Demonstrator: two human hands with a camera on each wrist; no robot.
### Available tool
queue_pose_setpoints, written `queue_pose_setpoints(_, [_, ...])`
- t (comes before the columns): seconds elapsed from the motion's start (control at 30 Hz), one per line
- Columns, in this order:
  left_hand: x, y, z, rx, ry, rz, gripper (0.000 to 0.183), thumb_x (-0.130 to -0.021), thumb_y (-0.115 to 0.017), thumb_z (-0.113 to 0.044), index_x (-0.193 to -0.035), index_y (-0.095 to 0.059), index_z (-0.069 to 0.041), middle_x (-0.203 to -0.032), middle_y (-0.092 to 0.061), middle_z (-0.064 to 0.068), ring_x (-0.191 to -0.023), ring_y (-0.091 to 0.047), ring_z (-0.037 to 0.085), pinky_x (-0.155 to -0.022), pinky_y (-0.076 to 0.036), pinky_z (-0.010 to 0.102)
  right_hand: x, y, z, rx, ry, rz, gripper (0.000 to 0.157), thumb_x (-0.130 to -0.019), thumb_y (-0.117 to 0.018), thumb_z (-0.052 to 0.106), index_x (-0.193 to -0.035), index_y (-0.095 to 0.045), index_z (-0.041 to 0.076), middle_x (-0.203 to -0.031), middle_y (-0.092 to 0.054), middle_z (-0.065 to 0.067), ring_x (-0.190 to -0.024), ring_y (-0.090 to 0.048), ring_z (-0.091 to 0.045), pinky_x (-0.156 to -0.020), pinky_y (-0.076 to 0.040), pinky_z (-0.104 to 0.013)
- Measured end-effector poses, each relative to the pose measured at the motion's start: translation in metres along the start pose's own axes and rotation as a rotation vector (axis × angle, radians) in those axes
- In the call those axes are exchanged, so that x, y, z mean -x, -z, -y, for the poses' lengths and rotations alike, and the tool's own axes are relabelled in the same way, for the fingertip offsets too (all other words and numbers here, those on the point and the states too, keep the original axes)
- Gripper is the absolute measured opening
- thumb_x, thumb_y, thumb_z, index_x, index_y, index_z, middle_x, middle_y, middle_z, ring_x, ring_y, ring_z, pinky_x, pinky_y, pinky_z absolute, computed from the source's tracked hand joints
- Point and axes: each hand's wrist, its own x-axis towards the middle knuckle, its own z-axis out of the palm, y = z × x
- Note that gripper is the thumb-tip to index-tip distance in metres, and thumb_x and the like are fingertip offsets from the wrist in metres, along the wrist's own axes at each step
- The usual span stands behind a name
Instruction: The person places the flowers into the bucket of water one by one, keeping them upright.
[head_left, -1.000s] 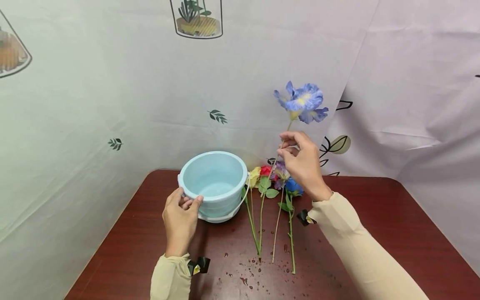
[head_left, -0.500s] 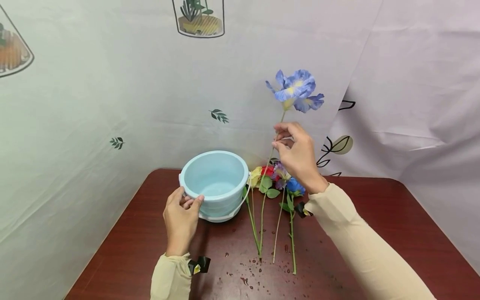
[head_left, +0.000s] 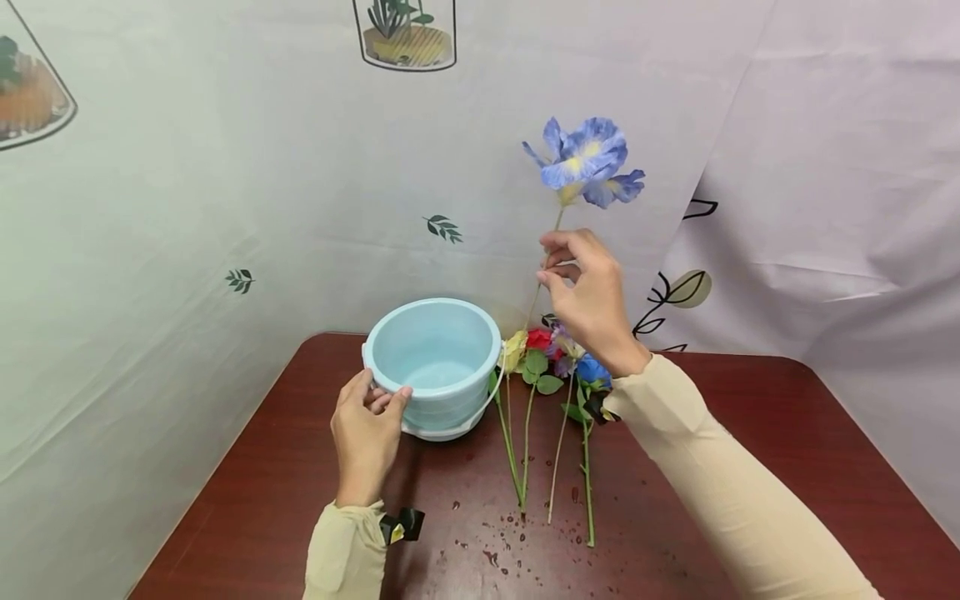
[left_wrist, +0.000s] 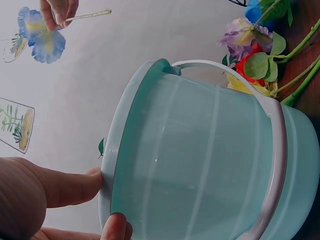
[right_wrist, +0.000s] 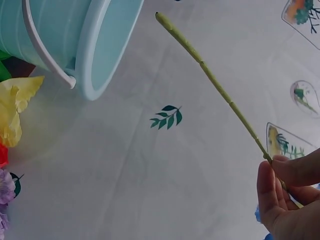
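My right hand (head_left: 588,292) pinches the thin green stem (right_wrist: 220,89) of a light blue iris (head_left: 581,162) with a yellow centre. The flower stands upright above the hand, and the stem's bare lower end points down toward the bucket's side. At the near left rim of a light blue bucket (head_left: 431,346), my left hand (head_left: 367,437) grips the edge, thumb on one side and fingers on the other. The bucket stands upright on the table with its white handle (left_wrist: 277,150) folded down. In the head view no flower shows inside it.
Right of the bucket lie several flowers: a yellow one (head_left: 514,350), a red one (head_left: 537,338), a purple one (head_left: 564,346) and a blue one (head_left: 592,371), stems toward me. Water drops dot the dark red table (head_left: 247,492). A printed cloth (head_left: 300,167) hangs behind.
My right hand has lifted the iris higher and moved slightly left, closer to the bucket. The left hand keeps its grip on the rim. The head view has shifted slightly.
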Motion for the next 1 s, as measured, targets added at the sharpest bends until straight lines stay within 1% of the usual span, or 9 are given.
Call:
queue_pose_setpoints(0.1, [0.0, -0.001, -0.001, 0.002, 0.005, 0.001, 0.06, -0.083, -0.075, -0.005, -0.135, -0.049, 0.01, -0.134, -0.049, 0.019, -0.097, -0.064, 0.026, -0.083, -0.055, 0.021, -0.001, -0.003, 0.0, 0.0, 0.017, 0.002, 0.032, -0.08, -0.062, -0.02, -0.11, -0.061, -0.008, -0.103, -0.057, -0.016, -0.088, -0.059, -0.023, -0.08, -0.057, -0.027])
queue_pose_setpoints(0.2, [0.0, 0.0, -0.001, 0.006, 0.011, -0.002, 0.059, -0.083, -0.075, -0.005, -0.134, -0.049, 0.01, -0.134, -0.049, 0.019, -0.097, -0.064, 0.026, -0.084, -0.055, 0.025, -0.001, -0.006, 0.001, -0.007, 0.023, 0.004, 0.033, -0.08, -0.062, -0.021, -0.11, -0.062, -0.008, -0.102, -0.057, -0.017, -0.088, -0.059, -0.024, -0.08, -0.057, -0.026])
queue_pose_setpoints(0.43, [-0.001, 0.0, -0.001, 0.003, 0.008, -0.006, 0.059, -0.083, -0.075, -0.005, -0.134, -0.05, 0.01, -0.134, -0.05, 0.019, -0.097, -0.064, 0.026, -0.084, -0.055, 0.022, -0.003, -0.015, 0.001, 0.006, 0.072, -0.008, 0.031, -0.079, -0.063, -0.021, -0.107, -0.063, -0.009, -0.1, -0.057, -0.016, -0.086, -0.059, -0.023, -0.079, -0.057, -0.024])
queue_pose_setpoints(0.63, [-0.001, 0.0, -0.001, 0.0, 0.007, -0.005, 0.058, -0.083, -0.075, -0.005, -0.134, -0.05, 0.01, -0.134, -0.05, 0.019, -0.097, -0.064, 0.026, -0.084, -0.055, 0.023, -0.004, -0.022, 0.0, 0.002, 0.103, -0.011, 0.031, -0.078, -0.063, -0.021, -0.106, -0.063, -0.01, -0.099, -0.057, -0.017, -0.085, -0.059, -0.025, -0.079, -0.057, -0.025])
queue_pose_setpoints(0.8, [0.0, 0.0, -0.001, 0.003, 0.007, -0.007, 0.058, -0.083, -0.075, -0.005, -0.134, -0.05, 0.01, -0.134, -0.05, 0.019, -0.097, -0.064, 0.026, -0.084, -0.056, 0.024, -0.006, -0.026, -0.001, 0.029, 0.131, -0.016, 0.03, -0.078, -0.065, -0.019, -0.106, -0.064, -0.008, -0.1, -0.057, -0.017, -0.085, -0.059, -0.023, -0.079, -0.057, -0.026])
queue_pose_setpoints(0.9, [0.0, 0.0, 0.0, 0.007, 0.008, -0.005, 0.059, -0.083, -0.075, -0.005, -0.134, -0.05, 0.01, -0.134, -0.05, 0.019, -0.097, -0.064, 0.026, -0.083, -0.055, 0.022, -0.007, -0.028, -0.001, 0.037, 0.144, -0.013, 0.029, -0.079, -0.066, -0.018, -0.106, -0.064, -0.008, -0.101, -0.057, -0.016, -0.086, -0.059, -0.023, -0.08, -0.057, -0.027])
queue_pose_setpoints(1.0, [0.0, 0.0, 0.0, 0.007, 0.01, -0.005, 0.059, -0.083, -0.075, -0.005, -0.134, -0.05, 0.01, -0.133, -0.05, 0.019, -0.096, -0.064, 0.026, -0.082, -0.055, 0.019, -0.008, -0.03, -0.001, 0.022, 0.149, -0.013, 0.03, -0.079, -0.066, -0.019, -0.107, -0.064, -0.007, -0.103, -0.056, -0.017, -0.086, -0.059, -0.023, -0.081, -0.057, -0.027])
